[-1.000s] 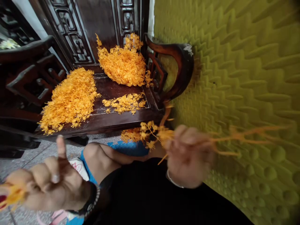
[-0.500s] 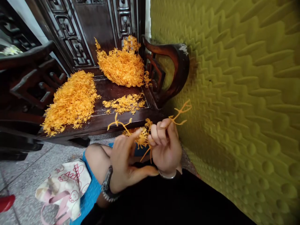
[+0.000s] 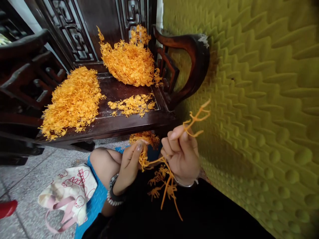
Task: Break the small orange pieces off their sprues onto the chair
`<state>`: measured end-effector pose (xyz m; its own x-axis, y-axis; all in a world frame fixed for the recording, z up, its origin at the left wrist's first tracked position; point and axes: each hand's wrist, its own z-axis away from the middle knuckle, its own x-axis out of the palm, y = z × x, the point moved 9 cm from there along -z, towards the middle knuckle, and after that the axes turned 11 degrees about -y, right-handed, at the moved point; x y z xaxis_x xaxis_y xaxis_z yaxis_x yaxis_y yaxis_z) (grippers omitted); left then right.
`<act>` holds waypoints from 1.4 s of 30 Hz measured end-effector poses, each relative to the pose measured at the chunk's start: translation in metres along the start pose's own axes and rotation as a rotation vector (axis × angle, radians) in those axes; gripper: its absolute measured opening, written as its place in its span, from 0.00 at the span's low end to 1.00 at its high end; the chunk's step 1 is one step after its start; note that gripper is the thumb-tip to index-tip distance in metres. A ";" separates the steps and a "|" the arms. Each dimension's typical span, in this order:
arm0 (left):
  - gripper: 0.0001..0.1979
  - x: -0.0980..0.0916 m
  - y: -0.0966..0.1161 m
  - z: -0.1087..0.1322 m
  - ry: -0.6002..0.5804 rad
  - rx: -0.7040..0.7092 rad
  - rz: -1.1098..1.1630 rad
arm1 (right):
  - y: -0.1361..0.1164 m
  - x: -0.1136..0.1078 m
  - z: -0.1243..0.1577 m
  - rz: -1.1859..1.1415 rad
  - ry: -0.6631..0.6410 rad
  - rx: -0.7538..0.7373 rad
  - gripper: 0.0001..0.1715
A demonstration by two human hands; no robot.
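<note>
My right hand (image 3: 183,154) is closed, with a bare, branched orange plastic sprue (image 3: 196,118) sticking up from between thumb and index finger. More orange sprue stems (image 3: 169,181) hang below its curled fingers, bearing small spider-like orange pieces (image 3: 159,176). To the left of it, my left hand (image 3: 131,161) pinches a cluster of these orange pieces (image 3: 144,160) between thumb and fingers. A thin stem links that cluster to the stems under my right hand. Behind my left hand, lower than the seat, lies a heap of orange pieces (image 3: 147,137), partly hidden.
A dark carved wooden chair (image 3: 119,126) bears a large orange pile (image 3: 74,99), a tangled orange mound (image 3: 129,63) and a small scatter of pieces (image 3: 134,104). A yellow-green padded wall (image 3: 249,99) stands at right. A cloth bag (image 3: 69,196) lies at lower left.
My left hand has gone from spread fingers to a pinch on the orange cluster. The bare twig above its fingertips no longer shows there. My right hand keeps its sprue; hanging stems show more fully.
</note>
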<state>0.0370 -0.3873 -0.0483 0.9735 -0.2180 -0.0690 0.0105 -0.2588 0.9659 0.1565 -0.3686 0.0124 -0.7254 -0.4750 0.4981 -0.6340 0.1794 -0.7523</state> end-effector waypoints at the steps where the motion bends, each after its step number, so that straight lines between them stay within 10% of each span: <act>1: 0.18 0.004 -0.004 0.000 -0.003 -0.018 0.043 | 0.003 0.000 -0.001 -0.004 0.004 0.010 0.14; 8: 0.33 0.035 -0.004 -0.005 -0.088 0.106 -0.106 | 0.018 -0.015 -0.003 0.063 0.156 0.039 0.14; 12: 0.20 0.039 0.004 -0.008 -0.067 0.178 -0.254 | 0.022 -0.022 -0.003 0.078 0.204 0.045 0.14; 22: 0.22 -0.072 0.012 0.011 0.696 0.316 -0.113 | 0.042 -0.006 0.010 -0.049 -0.074 0.192 0.12; 42: 0.24 -0.055 0.035 -0.011 0.658 0.298 -0.024 | 0.022 -0.003 0.015 -0.079 -0.141 0.074 0.15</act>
<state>-0.0132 -0.3738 -0.0081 0.9108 0.3781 0.1657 0.0621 -0.5223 0.8505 0.1491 -0.3762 -0.0124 -0.6263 -0.6023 0.4950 -0.6621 0.0758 -0.7455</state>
